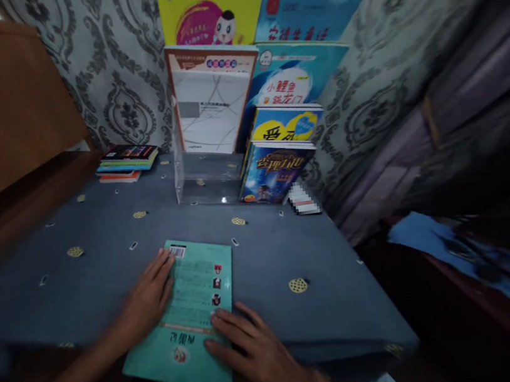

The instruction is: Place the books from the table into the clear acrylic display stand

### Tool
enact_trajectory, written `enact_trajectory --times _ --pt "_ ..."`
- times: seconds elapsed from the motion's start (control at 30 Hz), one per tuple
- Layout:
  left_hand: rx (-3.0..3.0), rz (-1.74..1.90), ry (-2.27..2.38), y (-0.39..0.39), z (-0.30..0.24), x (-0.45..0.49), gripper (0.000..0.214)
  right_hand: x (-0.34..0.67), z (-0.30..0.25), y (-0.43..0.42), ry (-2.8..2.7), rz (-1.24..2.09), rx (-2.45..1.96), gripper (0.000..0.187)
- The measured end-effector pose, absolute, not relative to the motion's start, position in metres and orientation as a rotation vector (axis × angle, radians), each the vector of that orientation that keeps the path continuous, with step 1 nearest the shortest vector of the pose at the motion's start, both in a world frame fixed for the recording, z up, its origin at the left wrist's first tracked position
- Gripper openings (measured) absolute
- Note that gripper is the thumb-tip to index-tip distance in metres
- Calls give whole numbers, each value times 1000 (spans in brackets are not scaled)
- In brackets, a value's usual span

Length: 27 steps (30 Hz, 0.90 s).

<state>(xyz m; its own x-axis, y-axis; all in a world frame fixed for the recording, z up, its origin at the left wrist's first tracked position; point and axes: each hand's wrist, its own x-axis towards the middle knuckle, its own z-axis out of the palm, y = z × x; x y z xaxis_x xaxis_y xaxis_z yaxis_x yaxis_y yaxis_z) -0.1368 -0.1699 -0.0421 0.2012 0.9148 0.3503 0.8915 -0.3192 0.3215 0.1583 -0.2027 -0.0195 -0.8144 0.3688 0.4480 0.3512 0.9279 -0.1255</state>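
Note:
A green paperback book [188, 289] lies at the near edge of the table, its lower end reaching over that edge. Its cover shows a barcode at the far end and upside-down print. My left hand [150, 294] rests along the book's left side, fingers stretched out toward the barcode. Across the lower right side of the cover lies my right hand [250, 343], fingers spread and fingertips touching it. Neither hand is wrapped round the book.
A clear acrylic rack [179, 176] at the back holds several books, including a dark blue book [274, 172] in front. A stack of books [127, 161] sits at the back left. The table [265, 265] wears a blue-grey pineapple cloth. Blue fabric [433, 242] lies at the right.

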Motion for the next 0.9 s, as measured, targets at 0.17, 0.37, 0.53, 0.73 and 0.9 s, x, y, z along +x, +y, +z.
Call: enact_trajectory --times 0.17,0.37,0.53,0.73,0.9 --pt "2382 741 1608 -180 -37 -148 50 160 -9 -210 -2490 29 -460 22" --pt "2213 635 1219 -177 -12 -192 46 160 20 -191 -2439 253 -431 20" --pt "2007 773 1330 -179 5 -172 45 154 51 -175 -2165 567 -497 20" --pt "1562 1352 1351 -157 17 -128 48 126 53 -147 -1743 701 -661 28" --pt "1303 1669 1184 -125 30 -102 42 103 37 -122 -1540 619 -789 33"
